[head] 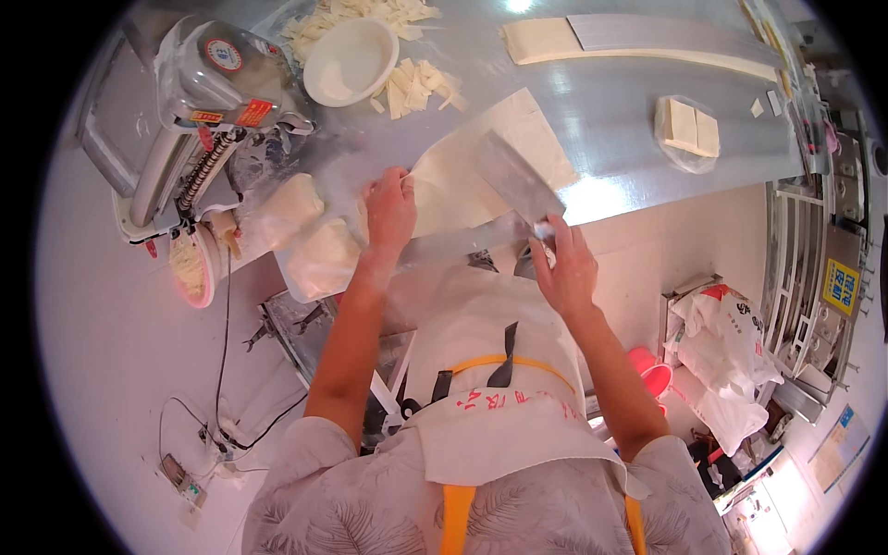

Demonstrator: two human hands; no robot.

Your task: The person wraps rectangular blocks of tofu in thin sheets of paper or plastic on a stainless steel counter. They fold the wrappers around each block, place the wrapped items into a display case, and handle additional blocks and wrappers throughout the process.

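Note:
A thin, pale dough sheet (451, 184) lies on the metal worktable near its front edge. My left hand (390, 211) is at the sheet's left end, with fingertips pinched together on its edge. In my right hand (570, 267) is the handle of a cleaver (517, 173), held at the table's front edge. Its broad blade slants up and left over the right part of the sheet; whether it touches the dough, I cannot tell. Left of my left hand sit two pale stacks of dough, one behind (295, 208) and one in front (322, 257).
A dough-rolling machine (222, 76) stands at the left, with a pink-rimmed container of flour (191, 267) beside it. Dough strips (416, 87) surround a white bowl (352, 62). Farther back, a metal strip (673, 33) covers a long dough slab (538, 41). Cut wrappers (692, 128) lie on plastic.

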